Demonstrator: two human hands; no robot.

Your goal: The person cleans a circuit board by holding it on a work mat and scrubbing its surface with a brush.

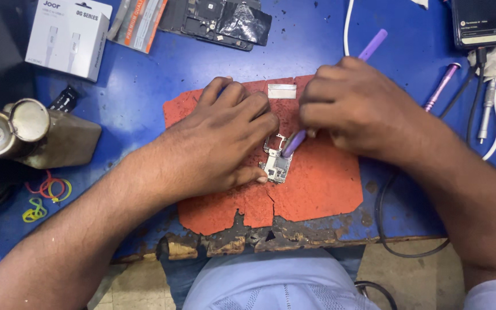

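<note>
On the orange mat (pixel 317 189), left hand (pixel 225 143) pins the circuit board (pixel 275 163); right hand (pixel 351 109) grips a purple tool (pixel 294 143).

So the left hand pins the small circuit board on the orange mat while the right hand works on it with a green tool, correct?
Not quite: the tool is purple, not green, as the head view shows. The rest stands: the left hand pins the small circuit board on the orange mat while the right hand works on it with the tool.

Circuit board (pixel 276 163) on mat (pixel 322 183), box (pixel 67 37) far left
</note>
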